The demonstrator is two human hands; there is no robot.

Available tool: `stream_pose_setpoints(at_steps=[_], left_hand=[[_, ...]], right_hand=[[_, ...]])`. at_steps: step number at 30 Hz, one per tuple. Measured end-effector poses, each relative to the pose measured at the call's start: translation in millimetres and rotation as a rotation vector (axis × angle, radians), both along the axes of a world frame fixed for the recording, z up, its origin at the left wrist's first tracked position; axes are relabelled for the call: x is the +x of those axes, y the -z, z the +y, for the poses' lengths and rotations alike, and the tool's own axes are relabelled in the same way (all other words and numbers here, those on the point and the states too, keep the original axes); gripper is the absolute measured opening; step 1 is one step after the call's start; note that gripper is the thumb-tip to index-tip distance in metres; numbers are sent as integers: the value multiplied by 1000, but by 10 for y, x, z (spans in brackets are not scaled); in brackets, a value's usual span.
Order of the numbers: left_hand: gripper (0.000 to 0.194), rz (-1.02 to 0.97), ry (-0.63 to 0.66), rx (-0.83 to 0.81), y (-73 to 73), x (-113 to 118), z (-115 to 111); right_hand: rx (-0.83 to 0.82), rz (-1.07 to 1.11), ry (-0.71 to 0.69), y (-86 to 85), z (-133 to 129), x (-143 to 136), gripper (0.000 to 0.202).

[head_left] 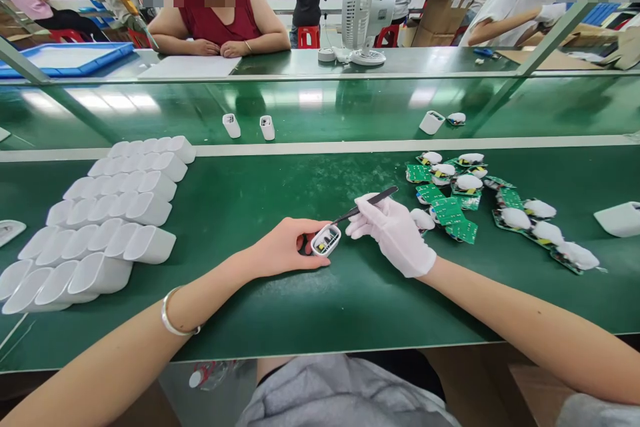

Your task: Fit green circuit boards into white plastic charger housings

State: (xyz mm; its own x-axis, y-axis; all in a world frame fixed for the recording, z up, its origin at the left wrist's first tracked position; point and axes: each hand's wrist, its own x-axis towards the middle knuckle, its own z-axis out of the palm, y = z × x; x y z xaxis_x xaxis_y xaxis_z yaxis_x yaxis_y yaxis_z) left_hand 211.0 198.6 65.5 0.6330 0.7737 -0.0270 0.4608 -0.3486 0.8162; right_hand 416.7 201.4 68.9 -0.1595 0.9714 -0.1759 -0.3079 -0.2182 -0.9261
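One bare left hand point(295, 245) pinches a white housing point(326, 240), while the gloved right hand point(393, 234) grips black tweezers point(373, 200), their tip at its rim.

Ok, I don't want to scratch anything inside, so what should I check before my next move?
1. Left hand grips the white housing by its sides: ok.
2. Gloved right hand holds the black tweezers: ok.
3. Tweezer tip clear of the electronics: cannot tell; it is at the opening's edge, too small to judge.
4. Electronics fully seated: cannot tell, though they show inside the opening.
5. Both hands gloved: not ok, the left is bare.
6. Loose circuit boards spread singly: not ok, several overlap on the right.
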Motion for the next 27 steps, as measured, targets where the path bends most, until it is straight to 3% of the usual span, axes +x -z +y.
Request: stream_pose_setpoints(at_steps=[10, 15, 21, 27], left_hand=[[43, 10, 24, -23, -31, 14, 1], [47, 1, 20, -22, -35, 16, -3], [44, -6, 36, -20, -38, 16, 2], [43, -13, 19, -16, -24, 8, -4]], right_hand=[[47, -72, -112, -27, 10, -53, 36], [150, -143, -29, -99, -22, -29, 35], [189, -184, -85, -59, -47, -74, 34], [218, -351, 34, -83, 40, 63, 30]])
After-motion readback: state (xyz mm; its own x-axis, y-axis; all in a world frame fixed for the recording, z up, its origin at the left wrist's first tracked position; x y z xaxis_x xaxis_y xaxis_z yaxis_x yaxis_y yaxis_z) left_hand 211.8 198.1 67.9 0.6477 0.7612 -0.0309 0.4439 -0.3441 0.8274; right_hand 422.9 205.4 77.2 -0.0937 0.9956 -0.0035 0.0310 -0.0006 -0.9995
